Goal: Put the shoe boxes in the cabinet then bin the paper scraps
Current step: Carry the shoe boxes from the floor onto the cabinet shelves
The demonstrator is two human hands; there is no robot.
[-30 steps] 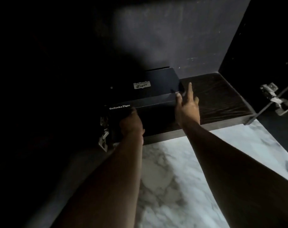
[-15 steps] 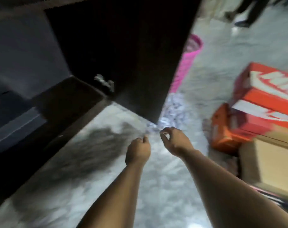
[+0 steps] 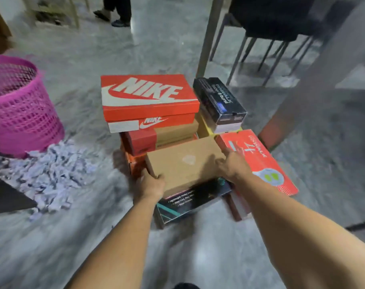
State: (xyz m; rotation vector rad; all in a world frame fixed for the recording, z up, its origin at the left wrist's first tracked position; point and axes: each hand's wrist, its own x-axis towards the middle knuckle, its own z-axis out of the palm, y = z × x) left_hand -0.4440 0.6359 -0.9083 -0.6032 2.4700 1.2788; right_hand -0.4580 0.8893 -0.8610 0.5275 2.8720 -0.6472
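Observation:
A plain brown shoe box point(image 3: 183, 163) lies on top of a dark printed box point(image 3: 190, 202) at the front of a pile on the floor. My left hand point(image 3: 150, 184) grips the brown box's near left corner. My right hand point(image 3: 231, 163) reaches over its right edge, with the fingers hidden behind the hand. Behind them a red Nike box point(image 3: 148, 99) tops a stack of several boxes. A black box point(image 3: 219, 101) and a red flat box point(image 3: 260, 161) sit to the right. White paper scraps point(image 3: 50, 174) lie heaped on the floor at the left.
A pink mesh bin point(image 3: 19, 109) stands at the left beside the scraps. A dark cabinet door corner point(image 3: 6, 197) juts in at the left edge. A table leg point(image 3: 208, 36) and dark chairs point(image 3: 271, 28) stand behind the pile. A person's feet point(image 3: 112, 15) show at the top.
My view has swung from the dark cabinet, where both hands were on a black box, to the box pile. Both hands, empty half a second ago, now meet the brown box.

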